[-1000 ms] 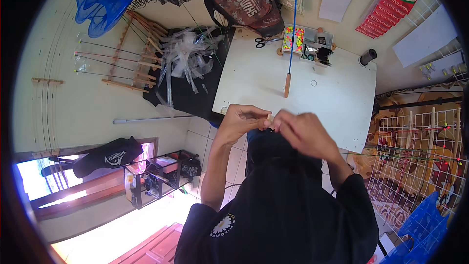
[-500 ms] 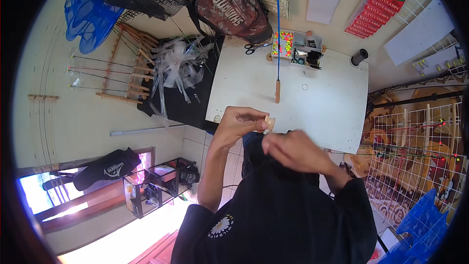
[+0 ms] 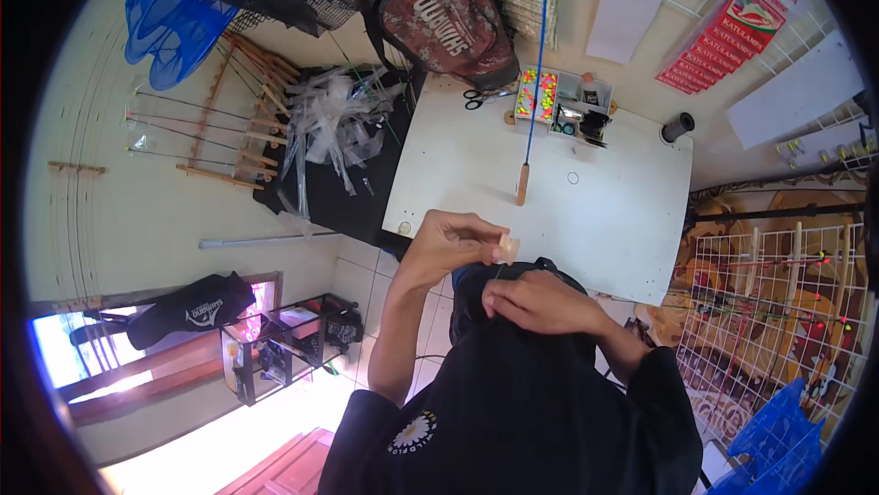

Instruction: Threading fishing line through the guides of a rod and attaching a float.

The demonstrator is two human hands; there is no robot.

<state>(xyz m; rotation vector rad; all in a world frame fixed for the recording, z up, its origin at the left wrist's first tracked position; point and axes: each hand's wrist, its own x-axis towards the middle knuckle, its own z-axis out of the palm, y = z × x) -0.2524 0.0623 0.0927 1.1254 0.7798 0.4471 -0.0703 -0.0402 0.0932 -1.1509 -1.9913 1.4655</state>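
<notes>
Just in front of my body, above my lap, my left hand (image 3: 453,246) pinches a small pale wooden spool (image 3: 509,249) between thumb and fingers. Lower and to its right, my right hand (image 3: 540,301) is closed with its knuckles up. A faint thin strand seems to run from the spool toward the right fingertips, but what they grip is too small to make out. Beyond the hands, a thin blue rod (image 3: 538,55) with a wooden handle (image 3: 523,185) reaches down over the white table (image 3: 458,174).
At the table's back are scissors (image 3: 473,98), a tray (image 3: 577,83) with bright beads and small packets, and a dark cylinder (image 3: 678,127). Crumpled clear plastic (image 3: 334,124) lies on a black surface at left. A camouflage backpack (image 3: 439,19) hangs behind. A wire rack (image 3: 778,312) stands right.
My right hand, blurred before, has shifted slightly left and down and is sharper now. The spool in my left hand has tilted and sits a little lower. The whole view has shifted slightly.
</notes>
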